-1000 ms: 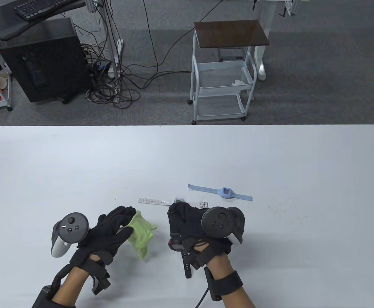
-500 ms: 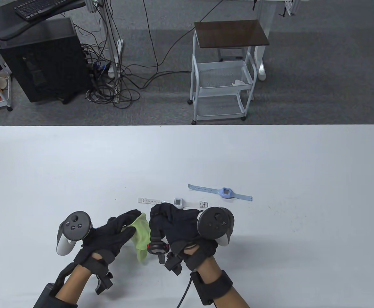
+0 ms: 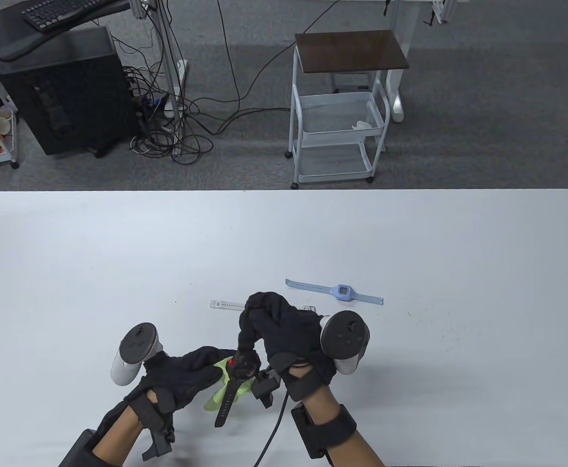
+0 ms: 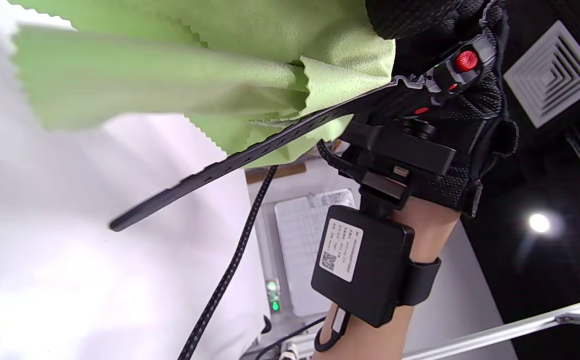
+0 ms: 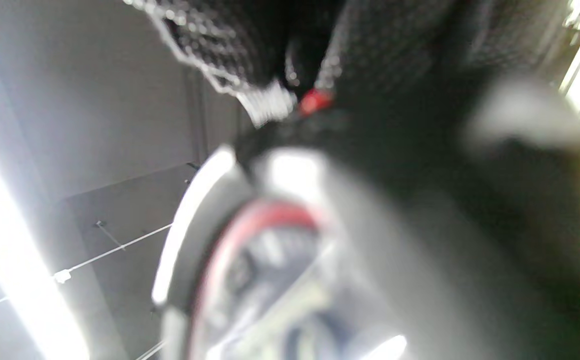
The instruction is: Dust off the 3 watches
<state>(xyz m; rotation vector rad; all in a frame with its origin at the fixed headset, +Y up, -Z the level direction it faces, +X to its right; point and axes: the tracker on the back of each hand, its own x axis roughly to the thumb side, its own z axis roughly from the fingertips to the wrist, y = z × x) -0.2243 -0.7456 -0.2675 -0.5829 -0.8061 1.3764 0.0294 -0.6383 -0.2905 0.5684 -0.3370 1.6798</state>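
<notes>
White table [image 3: 459, 253] – all action down at 6 o'clock edge. Right hand [image 3: 284, 335] pinching black watch [image 3: 237, 372] by case, strap dangling toward 7 o'clock above tabletop. Left hand [image 3: 186, 374] curled round green cloth [image 3: 223, 396], pressed against watch. Tip: keep case pinned firm, wipe face first, then run cloth down loose strap. Blue watch [image 3: 343, 291] at 1 o'clock, white watch [image 3: 228, 305] half hidden behind right hand – both likely not dusted yet.

Place: office or lab workroom
Floor: grey carpet [image 3: 483, 121]
Far left: computer tower [image 3: 64, 92], keyboard [image 3: 62, 10], tangled cables [image 3: 176, 131]
Far centre: white wheeled cart [image 3: 342, 112]
Near: white table [image 3: 118, 253]
</notes>
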